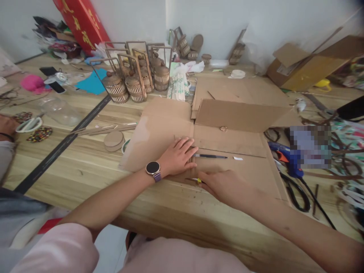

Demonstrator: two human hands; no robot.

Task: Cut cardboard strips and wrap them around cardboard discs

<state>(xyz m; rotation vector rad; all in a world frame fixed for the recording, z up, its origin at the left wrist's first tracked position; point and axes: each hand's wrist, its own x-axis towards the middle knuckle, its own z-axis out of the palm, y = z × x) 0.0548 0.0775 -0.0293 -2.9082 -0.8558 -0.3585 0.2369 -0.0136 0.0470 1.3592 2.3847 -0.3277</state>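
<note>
My left hand (179, 156), with a watch on the wrist, lies flat with fingers spread on an opened cardboard box (159, 129). Under its fingertips a dark pen (213, 156) lies on the cardboard, pointing right. My right hand (220, 185) is closed around a small yellow-handled cutter (199, 180). The cutter's thin blade points left, near the cardboard's front edge and just below my left hand. One cardboard flap (233, 115) stands raised behind both hands.
Small lidded baskets (136, 88) with tall handles stand at the back left. A blue glue gun (290, 159) and black-handled scissors (301, 197) lie at right. Round cardboard discs (113, 139) are left of the box. Another person's hand (8, 125) rests far left.
</note>
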